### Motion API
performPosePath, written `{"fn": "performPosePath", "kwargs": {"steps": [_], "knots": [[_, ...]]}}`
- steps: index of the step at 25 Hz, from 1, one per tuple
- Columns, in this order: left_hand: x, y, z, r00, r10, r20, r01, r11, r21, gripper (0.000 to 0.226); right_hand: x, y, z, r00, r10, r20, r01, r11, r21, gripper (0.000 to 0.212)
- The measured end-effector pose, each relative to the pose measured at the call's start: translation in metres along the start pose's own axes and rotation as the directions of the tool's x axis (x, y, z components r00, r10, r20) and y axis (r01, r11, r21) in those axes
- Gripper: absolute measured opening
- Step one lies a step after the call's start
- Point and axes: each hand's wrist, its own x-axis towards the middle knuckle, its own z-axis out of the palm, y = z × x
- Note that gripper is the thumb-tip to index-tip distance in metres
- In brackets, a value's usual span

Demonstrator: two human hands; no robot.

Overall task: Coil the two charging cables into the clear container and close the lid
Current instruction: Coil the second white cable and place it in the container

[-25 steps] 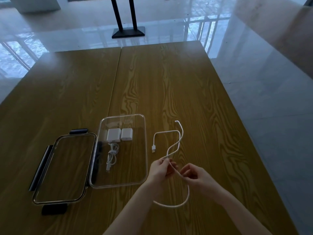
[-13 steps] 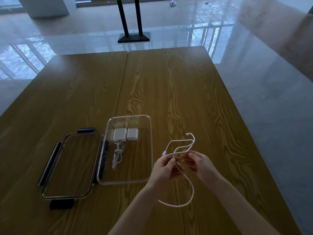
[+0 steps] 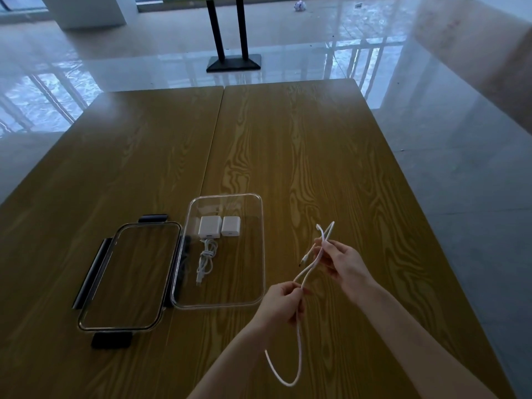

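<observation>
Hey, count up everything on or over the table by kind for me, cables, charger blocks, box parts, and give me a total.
White charging cables: 2, one coiled in the box, one held in both hands
White square charger blocks: 2
Clear rectangular plastic container: 1
Clear lid with black clips: 1
Total: 6

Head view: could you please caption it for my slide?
Both hands, left hand and right hand, fold a white cable beside the open clear container.
</observation>
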Motion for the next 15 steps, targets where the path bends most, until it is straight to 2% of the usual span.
{"fn": "performPosePath", "kwargs": {"steps": [3,8,10,13,15], "knots": [[0.002,-0.001,0.0016,1.0,-0.006,0.019,0.005,0.998,0.062,0.024,-0.003,-0.0006,0.0012,0.994,-0.111,-0.018,0.103,0.962,-0.252,0.019],[0.0002,0.0018,0.0005,0.998,0.01,0.057,-0.015,0.997,0.079,0.027,-0.0016,-0.0001,-0.0001,0.97,-0.241,-0.031,0.193,0.843,-0.502,0.014],[-0.0008,0.004,0.0007,0.997,0.014,0.079,-0.022,0.995,0.096,0.029,-0.0018,0.0003,0.0002,0.963,-0.268,-0.036,0.209,0.824,-0.527,0.017],[-0.0015,0.0048,-0.0004,0.997,0.027,0.078,-0.034,0.996,0.087,0.03,-0.0025,-0.0002,0.0021,0.956,-0.287,-0.063,0.223,0.847,-0.482,0.035],[-0.0023,0.0047,-0.0019,0.996,0.034,0.079,-0.04,0.997,0.07,0.031,-0.0043,-0.0016,0.0038,0.945,-0.316,-0.082,0.236,0.835,-0.497,0.038]]}}
